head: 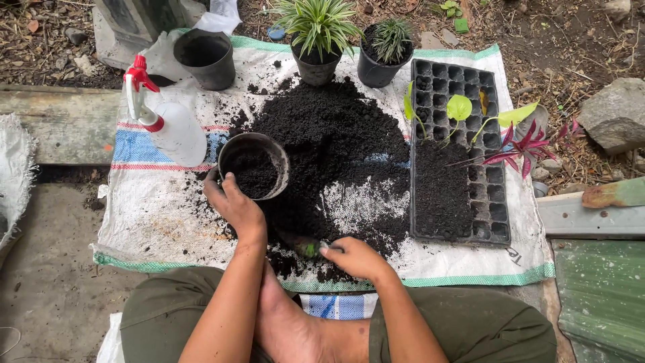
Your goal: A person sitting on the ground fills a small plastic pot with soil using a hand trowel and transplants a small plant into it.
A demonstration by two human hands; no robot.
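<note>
Black soil half fills the pot that your left hand grips by its near rim. Your right hand is closed on a small trowel at the soil heap; next, you likely need a level scoop.

black pot, tilted, part-filled with soil

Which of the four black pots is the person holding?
The soil-filled pot beside the spray bottle, gripped at its rim by the left hand. The other three stand untouched along the sack's far edge.
</note>
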